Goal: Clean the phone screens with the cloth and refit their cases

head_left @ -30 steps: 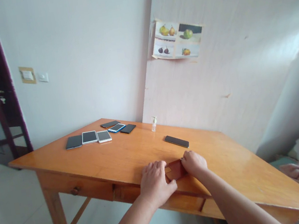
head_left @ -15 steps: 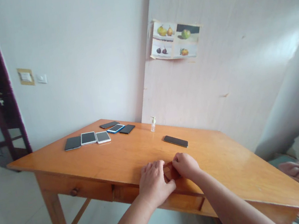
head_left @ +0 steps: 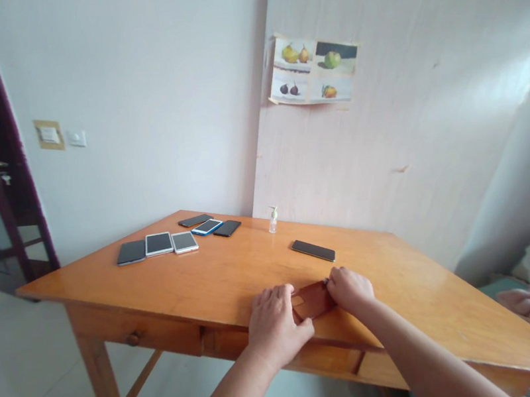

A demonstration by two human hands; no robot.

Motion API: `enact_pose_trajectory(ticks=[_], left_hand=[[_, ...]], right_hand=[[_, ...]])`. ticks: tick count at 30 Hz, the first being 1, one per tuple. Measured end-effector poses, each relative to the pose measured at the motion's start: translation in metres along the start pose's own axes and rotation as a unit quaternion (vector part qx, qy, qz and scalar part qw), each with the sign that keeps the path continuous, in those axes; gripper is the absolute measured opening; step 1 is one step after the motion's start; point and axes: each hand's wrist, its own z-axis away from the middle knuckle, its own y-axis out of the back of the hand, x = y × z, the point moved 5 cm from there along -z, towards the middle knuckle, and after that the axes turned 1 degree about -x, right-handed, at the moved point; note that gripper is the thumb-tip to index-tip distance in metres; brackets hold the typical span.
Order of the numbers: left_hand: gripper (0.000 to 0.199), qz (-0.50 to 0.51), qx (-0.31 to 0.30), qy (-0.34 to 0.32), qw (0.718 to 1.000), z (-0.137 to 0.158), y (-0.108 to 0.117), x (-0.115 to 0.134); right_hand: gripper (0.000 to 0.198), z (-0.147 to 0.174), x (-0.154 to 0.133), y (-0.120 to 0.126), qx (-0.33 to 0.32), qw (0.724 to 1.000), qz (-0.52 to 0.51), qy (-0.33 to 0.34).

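Observation:
Near the front edge of the table lies a flat, phone-sized thing (head_left: 314, 300) with a glossy reddish-brown face. My left hand (head_left: 275, 324) grips its left end, with the fingers along the far side and the thumb at the near side. My right hand (head_left: 352, 286) is closed at its right end, knuckles up, and a small dark bit shows by the fingertips. What those fingers pinch is hidden. Beyond the hands a black phone (head_left: 313, 250) lies flat on the wooden table (head_left: 237, 273).
A small clear pump bottle (head_left: 273, 220) stands near the wall. At the table's left lie several phones and tablets, among them a white-framed tablet (head_left: 158, 243) and a blue-edged one (head_left: 207, 227). A drawer knob (head_left: 133, 339) sticks out at the front.
My right hand has slid to the right along the reddish-brown thing, so more of its face shows. My left hand keeps its grip. The view has shifted slightly.

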Motion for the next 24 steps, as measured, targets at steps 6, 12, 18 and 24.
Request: enact_pose_trajectory(ticks=[6, 12, 18, 24], left_hand=[[0.032, -0.007, -0.008, 0.017, 1.0, 0.0, 0.002, 0.002], [0.032, -0.022, -0.013, 0.004, 1.0, 0.0, 0.001, 0.002], [0.034, -0.017, -0.002, 0.0, 1.0, 0.001, 0.0, 0.0], [0.033, -0.028, -0.02, 0.01, 0.999, 0.002, -0.002, 0.001]], right_hand=[[0.022, 0.026, -0.038, -0.003, -0.016, 0.996, -0.02, 0.09], [0.021, 0.026, -0.02, 0.003, -0.013, 0.996, -0.012, 0.082], [0.024, 0.02, 0.0, 0.0, 0.006, 1.0, 0.005, 0.019], [0.012, 0.038, -0.03, -0.006, -0.041, 0.988, -0.091, 0.12]])
